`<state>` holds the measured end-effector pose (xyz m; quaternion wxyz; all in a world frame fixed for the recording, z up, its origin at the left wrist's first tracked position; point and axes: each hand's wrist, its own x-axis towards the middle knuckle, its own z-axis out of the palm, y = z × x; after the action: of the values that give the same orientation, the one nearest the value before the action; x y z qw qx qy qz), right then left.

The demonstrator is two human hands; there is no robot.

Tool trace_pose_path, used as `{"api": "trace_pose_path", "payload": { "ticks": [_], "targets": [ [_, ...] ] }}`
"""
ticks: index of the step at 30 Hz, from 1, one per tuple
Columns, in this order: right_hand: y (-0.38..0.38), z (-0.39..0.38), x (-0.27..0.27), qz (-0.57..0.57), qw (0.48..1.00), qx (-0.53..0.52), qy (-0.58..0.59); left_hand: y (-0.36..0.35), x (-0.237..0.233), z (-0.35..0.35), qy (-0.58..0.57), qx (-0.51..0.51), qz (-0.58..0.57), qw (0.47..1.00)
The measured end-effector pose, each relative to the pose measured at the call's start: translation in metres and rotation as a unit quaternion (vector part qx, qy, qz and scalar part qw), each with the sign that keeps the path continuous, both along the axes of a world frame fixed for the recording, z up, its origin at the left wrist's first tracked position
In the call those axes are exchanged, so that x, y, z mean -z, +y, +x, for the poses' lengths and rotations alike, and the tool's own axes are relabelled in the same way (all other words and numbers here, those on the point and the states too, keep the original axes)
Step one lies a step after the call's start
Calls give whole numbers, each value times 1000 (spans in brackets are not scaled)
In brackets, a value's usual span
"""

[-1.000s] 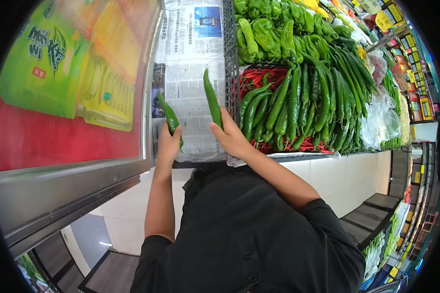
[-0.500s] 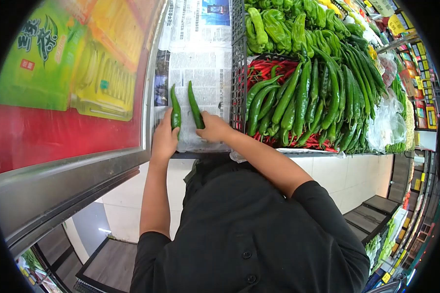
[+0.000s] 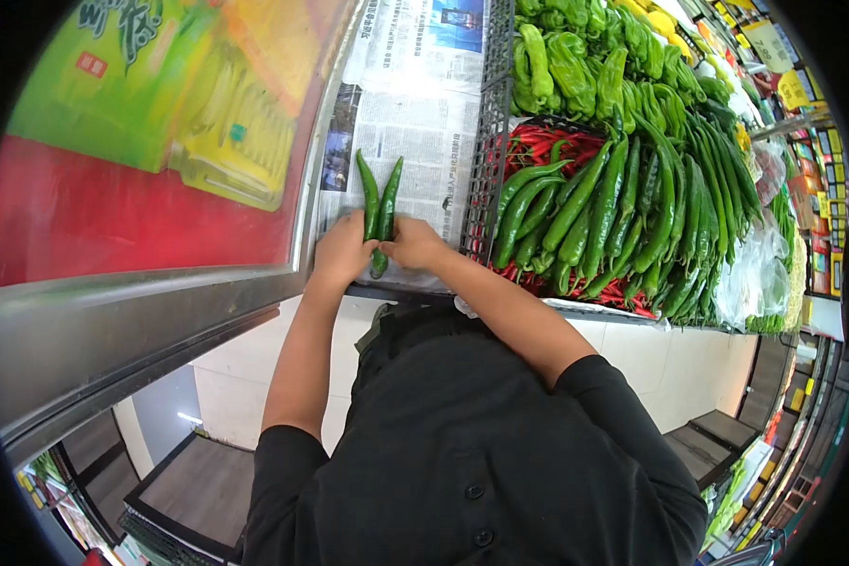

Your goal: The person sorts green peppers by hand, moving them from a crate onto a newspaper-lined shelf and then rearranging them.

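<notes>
Two long green chili peppers stand side by side over the newspaper [image 3: 406, 123], their lower parts together and their tips spread in a V. My left hand [image 3: 343, 249] is closed on the left green chili pepper [image 3: 369, 193]. The right green chili pepper [image 3: 389, 206] is in my right hand [image 3: 415, 244], pinched by the fingers. Both thumbs meet in front of the peppers and hide part of them. A lower end sticks out below the thumbs; which pepper it belongs to is hard to tell.
To the right, a black mesh crate wall [image 3: 488, 151] borders a heap of long green peppers [image 3: 623, 208] over red chilies [image 3: 547, 146]. Wrinkled light-green peppers [image 3: 571, 71] lie behind. On the left, a metal-edged panel [image 3: 151, 307] bounds the newspaper. Plastic bags [image 3: 755, 278] lie far right.
My hands have come together, bringing the two separate green chili peppers side by side. My left hand moved right. The whole view has shifted slightly.
</notes>
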<state>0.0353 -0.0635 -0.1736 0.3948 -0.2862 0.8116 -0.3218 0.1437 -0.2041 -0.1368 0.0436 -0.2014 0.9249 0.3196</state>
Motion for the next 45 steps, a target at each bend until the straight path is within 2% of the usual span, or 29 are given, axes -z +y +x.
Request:
{"api": "trace_pose_path", "payload": {
  "ticks": [1, 4, 5, 8, 10, 13, 16, 17, 20, 24, 25, 28, 32, 35, 38, 39, 45],
  "targets": [
    [0, 1, 3, -2, 1000, 11, -8, -1, 3, -1, 3, 11, -23, 1000],
    [5, 0, 0, -18, 999, 40, -27, -7, 8, -3, -12, 6, 28, 1000],
    [7, -2, -4, -25, 998, 50, -32, -10, 13, -1, 13, -7, 107, 994],
    [11, -11, 1, -113, 969, 73, -207, -14, 25, 8, 66, -43, 332, 940],
    [13, -14, -21, -104, 970, 57, -214, -9, 24, 10, 77, -60, 466, 879],
    [7, -11, -18, -102, 970, 43, -215, -9, 29, 13, 89, -38, 364, 926],
    [2, -6, -8, -103, 971, 16, -214, 3, 28, 24, 115, -32, 100, 988],
    [0, -4, -6, -104, 971, 4, -214, 13, 26, 30, 164, -60, 65, 983],
    [-3, -5, 13, -83, 978, 12, -193, 22, 7, 41, 203, -56, 14, 977],
    [1, -8, 3, -68, 981, 50, -177, 37, 5, 51, 116, -32, -94, 988],
    [4, -8, -1, -69, 983, 60, -161, 39, 11, 53, 128, -42, -129, 982],
    [7, -8, -3, -79, 983, 95, -137, 42, 6, 55, 74, -49, -169, 982],
    [1, -3, -6, -97, 978, 107, -150, 51, 3, 58, 78, -70, -215, 971],
    [-6, 0, -27, -49, 991, 28, -121, 55, 3, 60, 81, -75, -222, 969],
    [-19, 4, 30, -167, 985, -35, 13, 55, 4, 62, 72, -80, -212, 971],
    [-18, 4, 28, -124, 992, -26, 25, 56, 2, 62, 70, -85, -210, 971],
    [-17, 9, 36, -118, 992, 5, 52, 57, -1, 70, 63, -64, -212, 973]
  ]
}}
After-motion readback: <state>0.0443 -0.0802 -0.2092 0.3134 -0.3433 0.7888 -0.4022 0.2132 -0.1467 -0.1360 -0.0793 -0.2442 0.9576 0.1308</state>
